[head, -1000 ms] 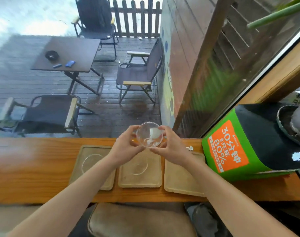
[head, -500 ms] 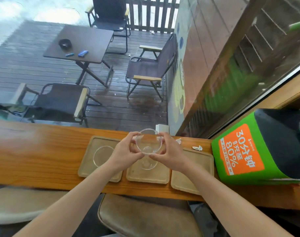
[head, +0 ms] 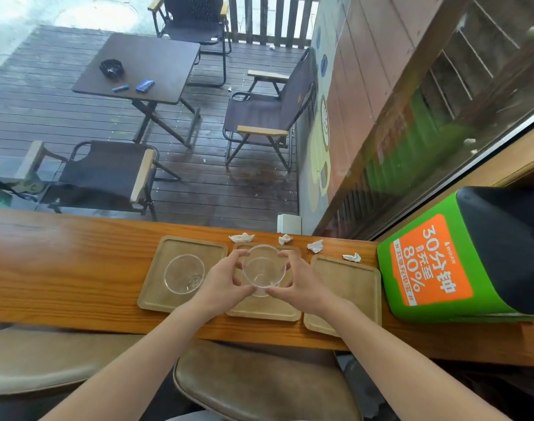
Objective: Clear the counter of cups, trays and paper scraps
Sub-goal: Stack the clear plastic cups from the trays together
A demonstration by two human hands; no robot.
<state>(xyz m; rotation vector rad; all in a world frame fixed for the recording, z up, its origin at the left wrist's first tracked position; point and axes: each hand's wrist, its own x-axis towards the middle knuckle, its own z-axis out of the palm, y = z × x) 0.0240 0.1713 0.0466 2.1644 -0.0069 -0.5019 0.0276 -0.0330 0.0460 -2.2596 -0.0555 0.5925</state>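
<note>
Our wooden counter (head: pixel 62 268) carries a green box (head: pixel 442 262) at its right end and three wooden trays (head: pixel 347 290) side by side along the near edge. Our left hand (head: pixel 221 284) and right hand (head: pixel 302 285) grasp a clear cup (head: pixel 264 268) over the middle tray. A second cup (head: pixel 184 273) stands on the left tray. Paper scraps (head: pixel 315 246) line the far edge.

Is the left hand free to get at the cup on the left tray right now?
Probably not yet. The left hand and right hand both hold a clear cup over the middle tray. The other cup stands close by on the left tray, nothing blocking it.
</note>
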